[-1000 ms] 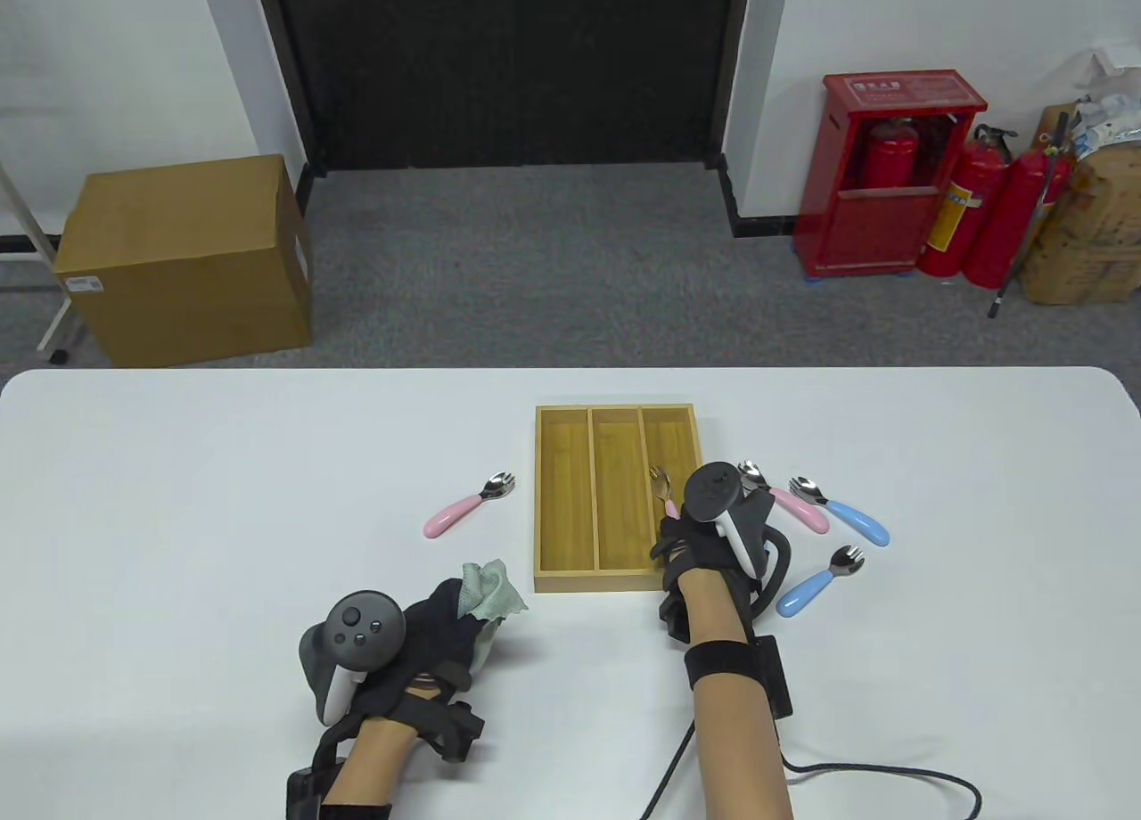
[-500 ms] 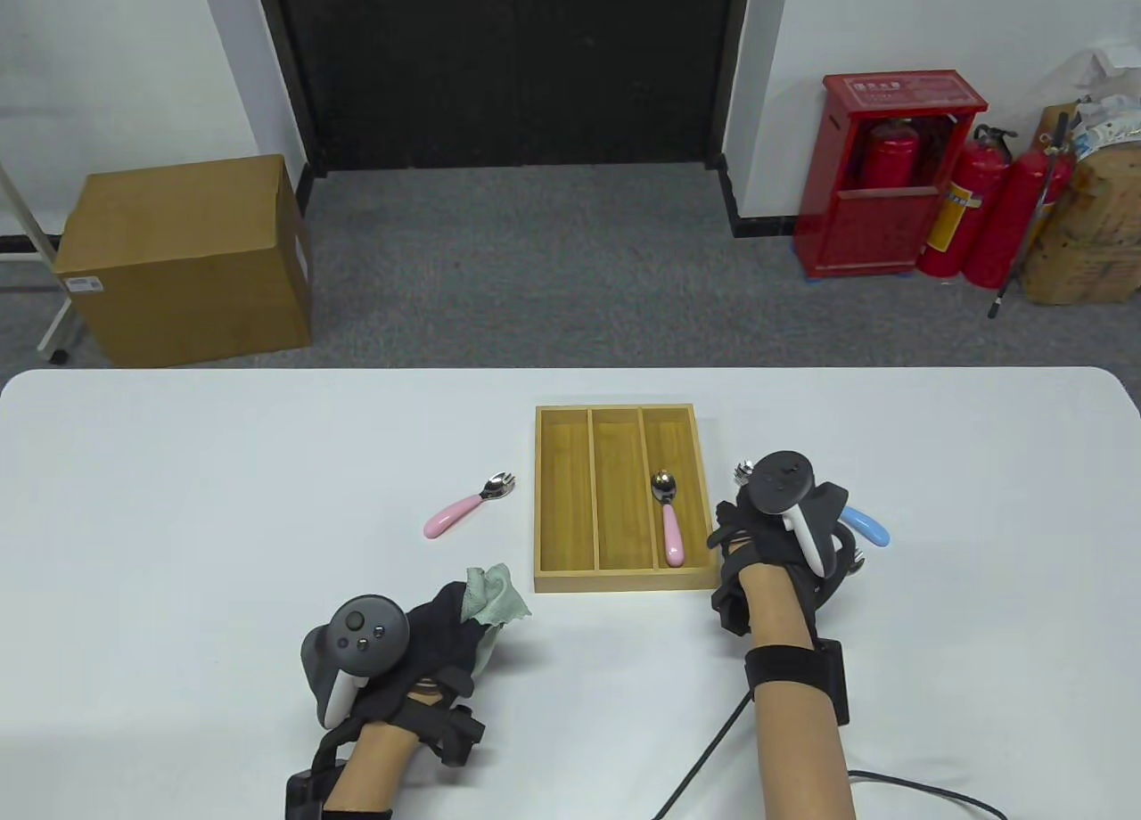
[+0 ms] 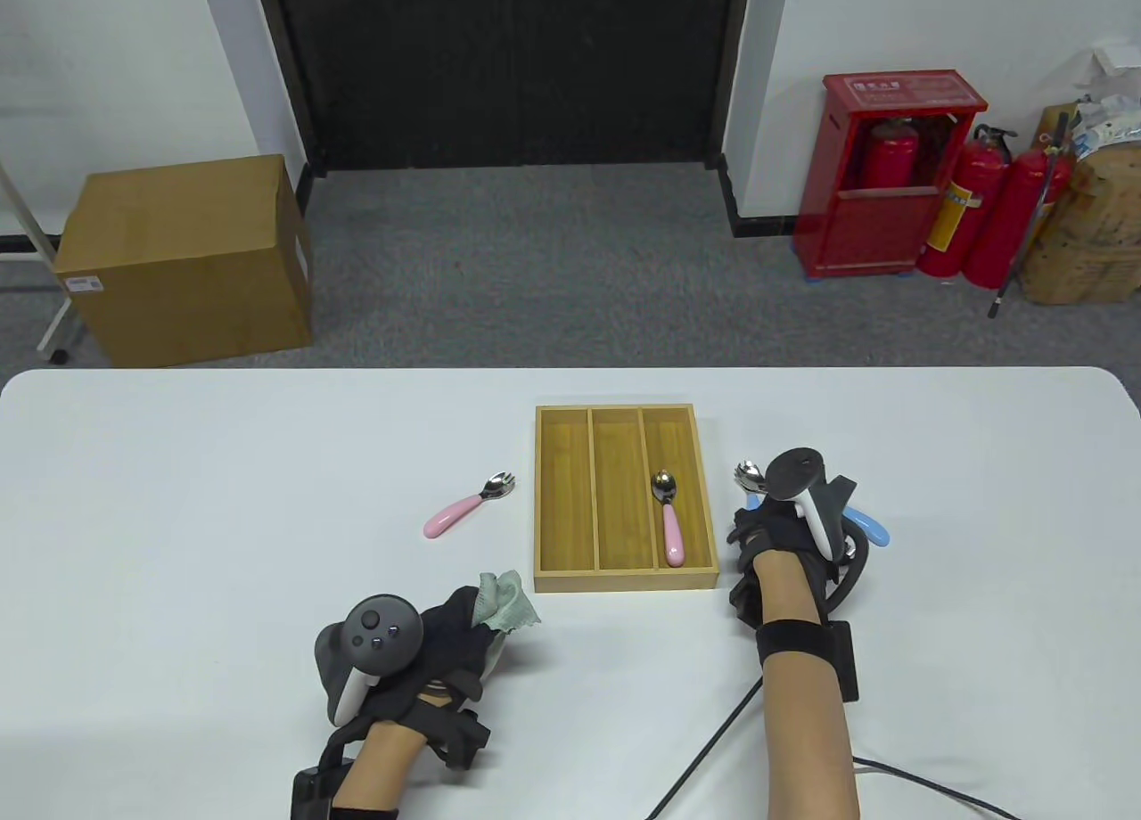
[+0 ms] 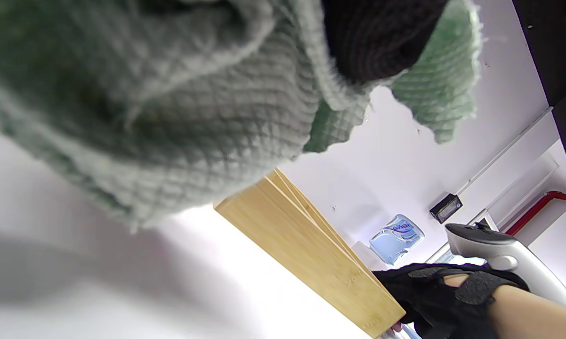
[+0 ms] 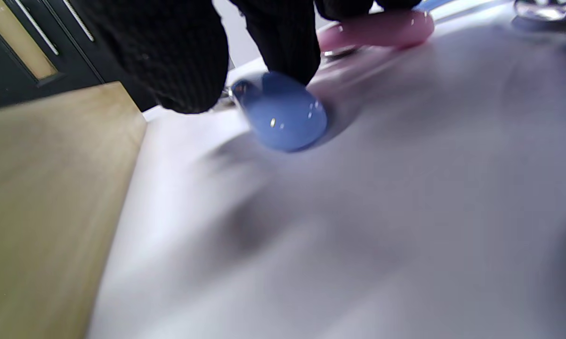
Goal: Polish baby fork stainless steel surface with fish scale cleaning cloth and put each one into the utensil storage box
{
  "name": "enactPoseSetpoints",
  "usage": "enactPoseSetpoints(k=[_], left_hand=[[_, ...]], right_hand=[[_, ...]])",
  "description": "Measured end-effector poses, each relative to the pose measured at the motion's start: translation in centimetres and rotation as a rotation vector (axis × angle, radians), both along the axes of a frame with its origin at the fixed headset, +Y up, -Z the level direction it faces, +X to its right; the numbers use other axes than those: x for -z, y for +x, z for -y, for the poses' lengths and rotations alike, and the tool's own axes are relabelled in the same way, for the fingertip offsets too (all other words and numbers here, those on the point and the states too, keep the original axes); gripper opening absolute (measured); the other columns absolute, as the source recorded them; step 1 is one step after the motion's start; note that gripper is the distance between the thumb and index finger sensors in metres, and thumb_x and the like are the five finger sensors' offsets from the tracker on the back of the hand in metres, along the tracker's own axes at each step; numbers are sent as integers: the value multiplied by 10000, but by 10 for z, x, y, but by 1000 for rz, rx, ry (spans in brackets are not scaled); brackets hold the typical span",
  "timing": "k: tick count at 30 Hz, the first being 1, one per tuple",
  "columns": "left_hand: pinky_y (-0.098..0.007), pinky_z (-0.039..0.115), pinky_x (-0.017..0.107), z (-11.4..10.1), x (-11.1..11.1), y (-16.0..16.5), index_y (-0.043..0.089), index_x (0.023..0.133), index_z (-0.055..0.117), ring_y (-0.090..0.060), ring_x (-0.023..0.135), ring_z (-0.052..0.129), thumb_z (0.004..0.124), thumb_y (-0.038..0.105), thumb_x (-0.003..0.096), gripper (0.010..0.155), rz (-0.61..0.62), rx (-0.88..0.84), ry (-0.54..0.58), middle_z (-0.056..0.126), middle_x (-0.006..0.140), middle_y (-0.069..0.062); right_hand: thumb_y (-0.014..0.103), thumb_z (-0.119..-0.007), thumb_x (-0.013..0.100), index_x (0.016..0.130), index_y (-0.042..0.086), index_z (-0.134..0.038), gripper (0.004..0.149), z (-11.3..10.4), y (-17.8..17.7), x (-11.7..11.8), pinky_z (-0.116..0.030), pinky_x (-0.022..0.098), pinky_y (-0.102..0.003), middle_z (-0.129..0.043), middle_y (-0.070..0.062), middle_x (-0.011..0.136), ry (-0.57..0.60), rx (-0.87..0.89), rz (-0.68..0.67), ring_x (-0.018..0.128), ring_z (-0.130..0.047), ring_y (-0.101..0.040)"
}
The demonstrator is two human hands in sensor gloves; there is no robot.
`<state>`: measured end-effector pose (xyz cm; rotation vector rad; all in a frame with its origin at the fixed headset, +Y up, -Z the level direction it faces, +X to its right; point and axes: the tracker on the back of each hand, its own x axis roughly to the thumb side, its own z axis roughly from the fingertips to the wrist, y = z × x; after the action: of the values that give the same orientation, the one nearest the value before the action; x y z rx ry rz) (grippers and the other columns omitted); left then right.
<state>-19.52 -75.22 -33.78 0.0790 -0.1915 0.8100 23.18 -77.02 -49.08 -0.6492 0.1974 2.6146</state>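
Observation:
The bamboo storage box has three compartments; a pink-handled fork lies in the right one. My left hand grips the bunched green cloth near the box's front left corner; the cloth fills the left wrist view. My right hand is down on the table just right of the box. Its fingertips pinch the end of a blue-handled fork lying on the table. A pink handle lies just behind. Another pink-handled fork lies left of the box.
A steel fork head and a blue handle show around my right hand's tracker; the rest of those forks is hidden. The box wall stands close on the left of my right hand. A cable trails from my right wrist.
My right hand let go of the pink fork in the box's right compartment, moved right and came down on the forks beside the box. My left hand shifted slightly right with the cloth.

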Motion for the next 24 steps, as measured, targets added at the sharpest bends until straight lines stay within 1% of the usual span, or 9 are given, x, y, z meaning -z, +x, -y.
enactPoseSetpoints(k=[4,9,11,15,19,24], left_hand=[[-554,774,530,0,-1,4,103,837,840,-259,410,1061,821,443,475,497,13,18,2,1027,592,-77],[-554,774,530,0,-3,4,104,837,839,-259,412,1061,820,443,475,496,14,33,4,1027,593,-77],[-554,774,530,0,-4,3,104,836,840,-260,410,1062,821,442,474,496,10,29,4,1027,593,-78],[-554,774,530,-1,-4,0,104,837,839,-259,411,1062,820,444,475,497,0,21,6,1027,593,-77],[-553,775,530,-2,-5,-3,103,837,839,-259,411,1062,820,444,475,497,-7,14,9,1027,593,-77],[-551,775,532,-2,-6,-5,108,839,837,-256,414,1063,818,446,476,497,-12,-8,2,1027,596,-74]], right_hand=[[380,-899,379,824,17,-783,585,3,-4,6,-324,670,-681,-371,-207,1082,-16,-70,-14,944,-377,-505],[358,-906,380,764,-25,-816,550,2,-4,6,-331,669,-679,-381,-205,1075,-8,-73,-8,944,-381,-505],[366,-901,384,738,-42,-841,543,-1,-2,4,-336,664,-681,-386,-213,1071,-2,-40,-7,939,-386,-510],[375,-878,397,715,-60,-859,539,-14,6,-3,-337,654,-686,-385,-230,1064,15,49,8,929,-384,-523],[386,-865,405,707,-62,-860,540,-31,16,-16,-341,646,-690,-381,-240,1059,48,139,31,924,-384,-529],[388,-858,409,710,-59,-854,539,-51,26,-39,-354,637,-692,-386,-246,1054,116,202,31,919,-389,-535]])
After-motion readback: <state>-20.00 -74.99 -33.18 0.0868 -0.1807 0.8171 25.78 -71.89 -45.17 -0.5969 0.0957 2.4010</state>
